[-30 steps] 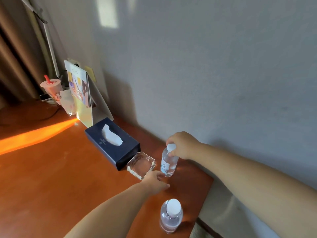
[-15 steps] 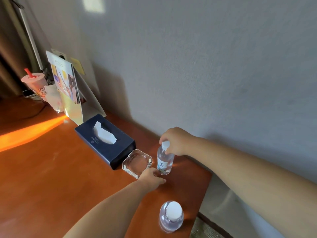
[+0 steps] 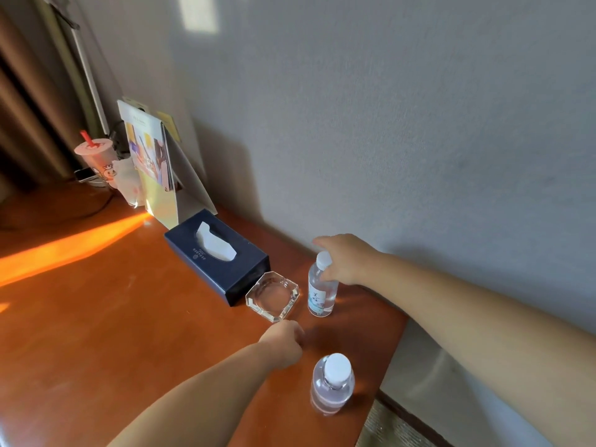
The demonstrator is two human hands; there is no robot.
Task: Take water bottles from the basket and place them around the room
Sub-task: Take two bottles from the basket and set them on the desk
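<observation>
Two clear water bottles with white caps stand upright on the orange-brown wooden desk [image 3: 96, 333]. The far bottle [image 3: 319, 295] is beside the wall. My right hand [image 3: 346, 261] hovers at its top from the right, fingers spread above the uncovered cap and the thumb touching the bottle's shoulder. The near bottle [image 3: 332, 385] stands alone close to the desk's right end. Between the two bottles, my left hand [image 3: 283, 343] rests on the desk, curled into a loose fist with nothing in it. No basket is in view.
A glass ashtray [image 3: 272, 296] sits just left of the far bottle, against a dark blue tissue box [image 3: 216, 256]. Further back stand a brochure holder [image 3: 151, 162] and a lidded drink cup [image 3: 96, 156] by the curtain. The desk ends at the right, just past both bottles.
My right hand has let go of the far bottle's cap and spread its fingers. My left hand drew back from the bottle's base and curled shut.
</observation>
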